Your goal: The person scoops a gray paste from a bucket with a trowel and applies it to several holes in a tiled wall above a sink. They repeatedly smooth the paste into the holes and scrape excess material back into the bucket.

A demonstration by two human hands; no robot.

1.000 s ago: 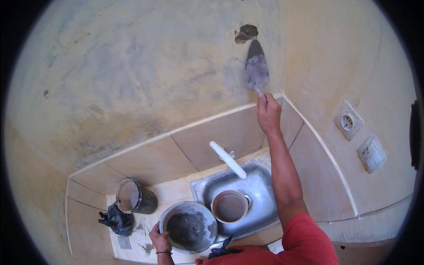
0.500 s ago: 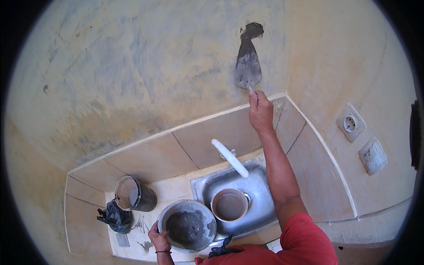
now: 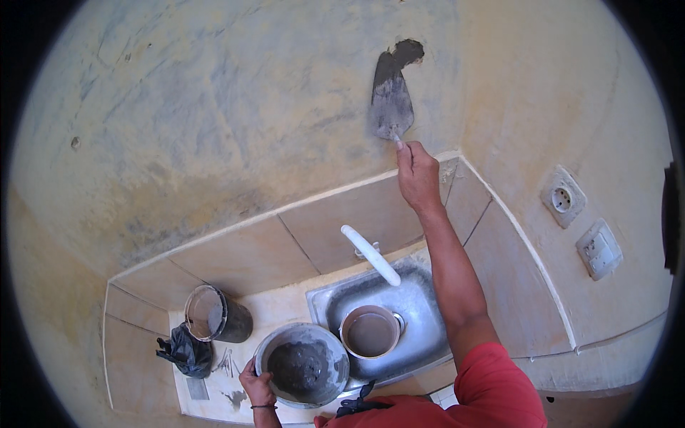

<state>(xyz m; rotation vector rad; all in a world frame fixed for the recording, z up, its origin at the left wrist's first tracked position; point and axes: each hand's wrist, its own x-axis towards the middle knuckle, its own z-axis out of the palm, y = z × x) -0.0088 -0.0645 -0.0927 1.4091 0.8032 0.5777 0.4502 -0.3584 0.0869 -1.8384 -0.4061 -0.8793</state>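
Right hand point(image 3: 419, 175)'s wrapped round the trowel point(image 3: 392, 108), tip up at the dark patch point(image 3: 409, 51) on the wall point(image 3: 250, 93); left hand point(image 3: 258, 389) grips the tub point(image 3: 337, 360) (right by the sink point(image 3: 421, 307)). Peeling the blade off carelessly could probably drag the patch loose.

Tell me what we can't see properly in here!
Handle of the trowel: head view, mostly inside the right hand.
Inside of the black bag: head view, hidden by plastic.
Bottom of the grey bowl: head view, under grey mix.
Left forearm: head view, cut by the lower edge.
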